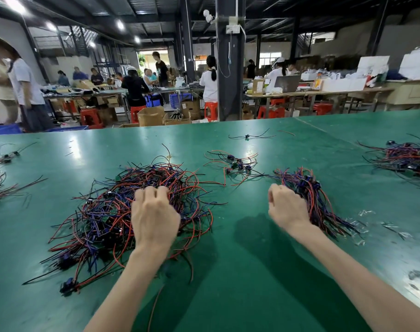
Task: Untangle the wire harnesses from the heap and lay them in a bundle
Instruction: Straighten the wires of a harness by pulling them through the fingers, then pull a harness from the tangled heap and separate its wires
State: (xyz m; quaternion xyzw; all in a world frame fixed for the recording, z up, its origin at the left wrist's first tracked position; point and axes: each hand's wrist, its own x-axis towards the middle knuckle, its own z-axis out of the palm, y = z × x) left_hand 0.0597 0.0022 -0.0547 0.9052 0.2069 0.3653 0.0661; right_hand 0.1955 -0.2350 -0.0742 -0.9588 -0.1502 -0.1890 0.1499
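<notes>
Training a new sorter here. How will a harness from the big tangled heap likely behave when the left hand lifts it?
Probably floppy: the thin wires in the heap curve loosely on the green table. Likely to snag and drag neighbours, since strands cross and loop everywhere. Probably light, though the small dark connectors may swing.

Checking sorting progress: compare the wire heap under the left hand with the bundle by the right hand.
The heap is far larger than the bundle. The heap's wires loop and cross every way; the bundle's lie roughly parallel, connectors together. Both are red, blue and black wires on the green table.
</notes>
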